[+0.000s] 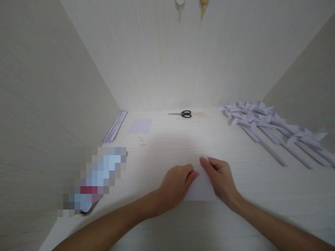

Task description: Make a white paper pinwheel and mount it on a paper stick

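I've got both hands on the white paper sheet point(200, 188), flat on the table point(261, 195) right in front of me. Left hand point(176, 184) and right hand point(221, 177) pinch its far tip, likely pinning a fold. Long axis runs away from me, tip toward the scissors point(183, 114).

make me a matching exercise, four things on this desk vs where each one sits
Things:
1. scissors
2. paper pinwheels
3. lilac paper square
4. white sheet

Places:
A. under both hands
B. far middle, near the back wall
C. right side, in a row
D. far left, beside the folded strips

Pairs: 1-B, 2-C, 3-D, 4-A
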`<state>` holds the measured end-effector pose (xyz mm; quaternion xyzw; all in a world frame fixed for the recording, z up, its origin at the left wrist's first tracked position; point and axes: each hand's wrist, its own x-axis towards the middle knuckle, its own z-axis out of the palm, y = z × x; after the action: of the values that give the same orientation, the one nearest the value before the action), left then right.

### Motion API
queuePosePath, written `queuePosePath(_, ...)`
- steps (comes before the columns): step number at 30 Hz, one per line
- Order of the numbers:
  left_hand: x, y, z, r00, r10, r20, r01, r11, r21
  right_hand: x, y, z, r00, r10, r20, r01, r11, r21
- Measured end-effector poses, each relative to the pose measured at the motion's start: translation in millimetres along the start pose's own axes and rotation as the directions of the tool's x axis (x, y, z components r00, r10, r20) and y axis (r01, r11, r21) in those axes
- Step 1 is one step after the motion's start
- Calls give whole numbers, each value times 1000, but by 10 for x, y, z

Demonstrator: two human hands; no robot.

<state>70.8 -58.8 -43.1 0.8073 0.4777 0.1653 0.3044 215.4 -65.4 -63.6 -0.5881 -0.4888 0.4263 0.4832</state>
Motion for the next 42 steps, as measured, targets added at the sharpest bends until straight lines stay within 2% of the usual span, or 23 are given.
queuePosePath(4, 6, -1, 31, 998, 45, -38, -44, 999, 25, 20, 29, -12, 997, 64, 52, -71, 986, 154)
queuePosePath(8, 26, -10, 24, 999, 40, -26, -41, 999, -31, 38, 12, -26, 993, 83, 86, -99, 974, 204)
queuePosePath(13, 36, -32, 20, 999, -37, 38, 44, 977, -207, 67, 38, -46, 997, 65, 45, -72, 979, 192)
queuePosePath(16, 35, -44, 24, 998, -41, 54, 55, 952, -302, 87, 66, -64, 998, 66, 21, -68, 979, 192)
queuePosePath(21, 51, -56, 8, 998, -59, 14, 61, 977, -206, 127, 82, -81, 999, 35, 19, -39, 969, 246)
queuePosePath(24, 62, -85, -6, 997, -65, 28, 69, 986, -155, 151, 56, -86, 1000, -3, 26, -4, 965, 262)
queuePosePath(29, 82, -167, -32, 994, -87, 63, 95, 986, -135, 173, -4, -102, 999, -1, 41, -10, 967, 255)
queuePosePath(36, 114, -219, -48, 993, -114, 27, 116, 988, -97, 148, -65, -108, 1000, -7, 22, 2, 971, 240)
queuePosePath(39, 120, -228, -48, 995, -96, 9, 97, 993, -64, 155, -86, -101, 1000, -23, -1, 23, 978, 210)
queuePosePath(42, 125, -240, -54, 999, -41, -9, 40, 994, -98, 185, -71, -111, 999, -33, -26, 37, 977, 208)
